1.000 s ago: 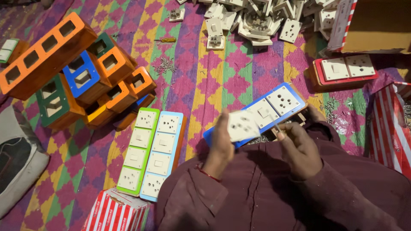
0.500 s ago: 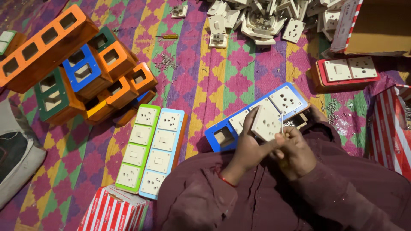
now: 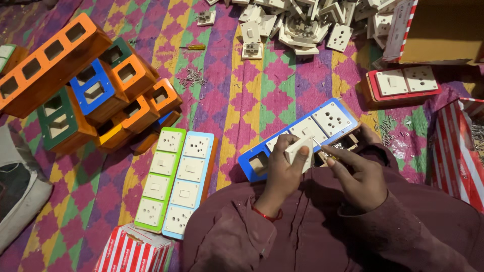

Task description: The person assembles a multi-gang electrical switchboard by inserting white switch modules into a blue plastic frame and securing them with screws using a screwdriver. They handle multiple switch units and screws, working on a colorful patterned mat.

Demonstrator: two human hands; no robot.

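In the head view, the left hand (image 3: 283, 168) pinched a white switch piece (image 3: 298, 150) upright over the blue-framed switch board (image 3: 302, 136), which lay tilted across the person's lap at the near edge of the patterned cloth (image 3: 242, 95), apparently so the open slot stayed within reach. The right hand (image 3: 359, 174) was curled around a small tool; its tip could not be made out. Two finished boards, green (image 3: 160, 179) and light blue (image 3: 189, 184), lay side by side to the left.
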